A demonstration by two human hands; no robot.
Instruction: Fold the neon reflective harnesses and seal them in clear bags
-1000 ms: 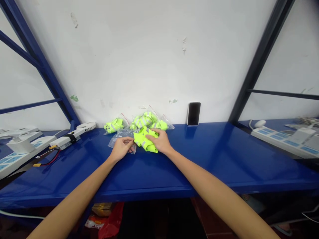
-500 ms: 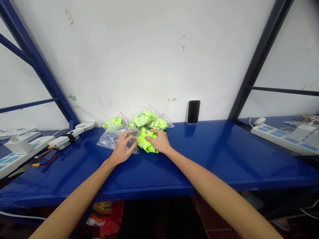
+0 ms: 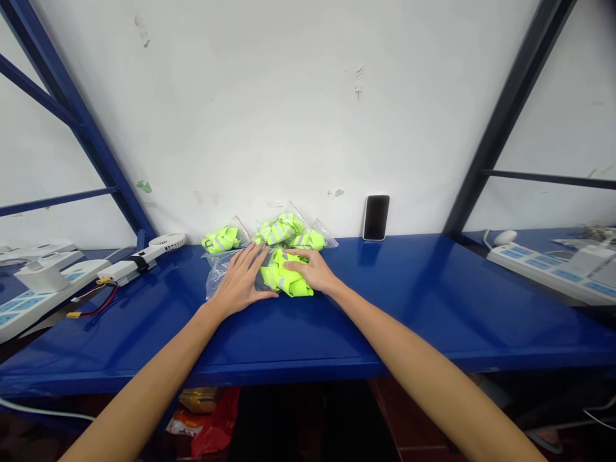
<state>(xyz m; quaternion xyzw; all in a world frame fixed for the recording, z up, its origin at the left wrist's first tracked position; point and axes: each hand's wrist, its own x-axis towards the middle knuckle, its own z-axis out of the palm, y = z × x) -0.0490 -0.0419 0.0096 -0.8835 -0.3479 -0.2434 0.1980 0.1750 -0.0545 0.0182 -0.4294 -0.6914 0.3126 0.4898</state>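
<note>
My left hand (image 3: 240,279) lies with its fingers spread over a clear plastic bag (image 3: 215,273), just left of a bundled neon yellow-green cloth (image 3: 286,276) with grey stripes. Around the right side of that cloth, my right hand (image 3: 310,269) has its fingers closed on it. Behind the hands, similar neon bundles in clear zip bags sit against the wall: one at the left (image 3: 222,239), one in the middle (image 3: 279,230) and one beside it (image 3: 309,240).
A black-screened device (image 3: 376,217) leans on the wall. On the blue table (image 3: 409,289), a white fan (image 3: 167,241) and a cabled battery pack (image 3: 122,271) lie left. Power strips stand at the left (image 3: 24,308) and right (image 3: 543,266).
My left hand has gone from a curled pose to spread fingers, flat on the bag. The clear bag has been drawn in and crumpled. The neon cloth has shifted slightly right with my right hand.
</note>
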